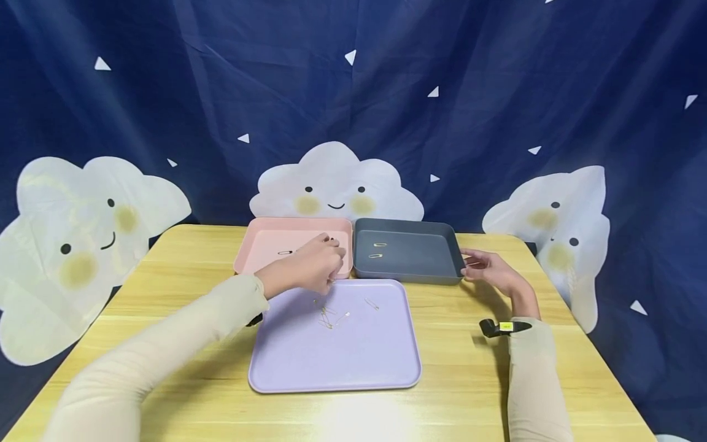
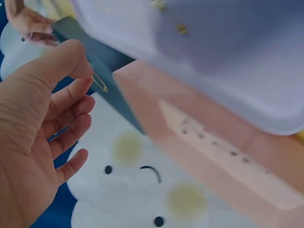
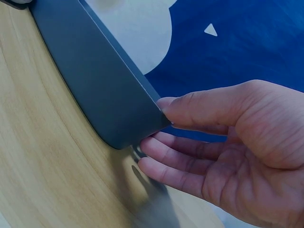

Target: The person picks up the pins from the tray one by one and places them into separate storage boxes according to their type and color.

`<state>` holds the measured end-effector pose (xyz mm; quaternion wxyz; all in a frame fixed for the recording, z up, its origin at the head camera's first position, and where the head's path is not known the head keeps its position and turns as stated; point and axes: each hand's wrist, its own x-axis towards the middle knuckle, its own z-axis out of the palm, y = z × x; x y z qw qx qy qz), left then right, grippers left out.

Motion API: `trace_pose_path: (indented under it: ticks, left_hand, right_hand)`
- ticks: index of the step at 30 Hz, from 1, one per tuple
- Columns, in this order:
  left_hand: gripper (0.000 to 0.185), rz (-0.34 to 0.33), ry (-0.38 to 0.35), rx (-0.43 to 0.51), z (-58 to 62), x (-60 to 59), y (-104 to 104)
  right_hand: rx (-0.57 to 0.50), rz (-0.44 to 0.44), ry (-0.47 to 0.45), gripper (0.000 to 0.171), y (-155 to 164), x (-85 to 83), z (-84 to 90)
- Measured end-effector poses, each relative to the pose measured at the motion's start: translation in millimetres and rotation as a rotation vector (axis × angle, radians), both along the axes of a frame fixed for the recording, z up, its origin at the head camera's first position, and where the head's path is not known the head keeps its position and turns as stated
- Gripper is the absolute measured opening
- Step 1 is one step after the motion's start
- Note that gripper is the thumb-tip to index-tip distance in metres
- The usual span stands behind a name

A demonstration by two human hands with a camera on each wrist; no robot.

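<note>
My left hand [image 1: 316, 265] is above the near part of the pink tray [image 1: 259, 236]. Between thumb and index finger it pinches a gold safety pin [image 2: 99, 82], clear in the left wrist view. Black safety pins [image 1: 285, 252] lie in the pink tray, partly hidden by the hand. Several gold safety pins [image 1: 372, 304] are scattered on the far half of the lavender tray [image 1: 331, 368]. Two gold safety pins [image 1: 375, 256] lie in the dark grey tray [image 1: 420, 261]. My right hand [image 1: 493, 272] holds that tray at its right corner, thumb at the rim and fingers at the outer wall.
The pink and dark grey trays stand side by side at the back of the wooden table [image 1: 458, 368], with the lavender tray in front. A dark blue curtain [image 1: 298, 80] with smiling clouds hangs behind. The right wrist wears a black strap [image 1: 505, 328].
</note>
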<state>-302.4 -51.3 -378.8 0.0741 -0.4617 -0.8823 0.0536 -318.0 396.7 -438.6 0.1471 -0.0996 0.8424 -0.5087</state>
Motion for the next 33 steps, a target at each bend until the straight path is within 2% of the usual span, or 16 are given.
trace_pose_path:
  ticks: [4, 8, 13, 22, 33]
  left_hand:
    - [0.016, -0.022, 0.040, 0.044, 17.0, -9.4, 14]
    - [0.012, -0.028, 0.047, 0.085, 32.2, -19.6, 26]
    - [0.012, 0.008, 0.028, 0.113, 41.8, -33.1, 40]
    - [0.005, 0.064, 0.033, 0.162, 42.0, -55.8, 60]
    - [0.004, 0.118, 0.029, 0.189, 27.1, -78.0, 80]
  right_hand:
    - [0.001, -0.002, -0.001, 0.069, 1, -1.4, -1.0]
    - [0.021, -0.005, 0.013, 0.069, 1, -0.9, -0.5]
    - [0.024, -0.006, 0.010, 0.069, 1, -0.3, 0.3]
    - [0.002, -0.004, 0.006, 0.069, 3, -1.8, -2.9]
    - [0.011, 0.006, 0.030, 0.068, 4, -2.6, -3.1]
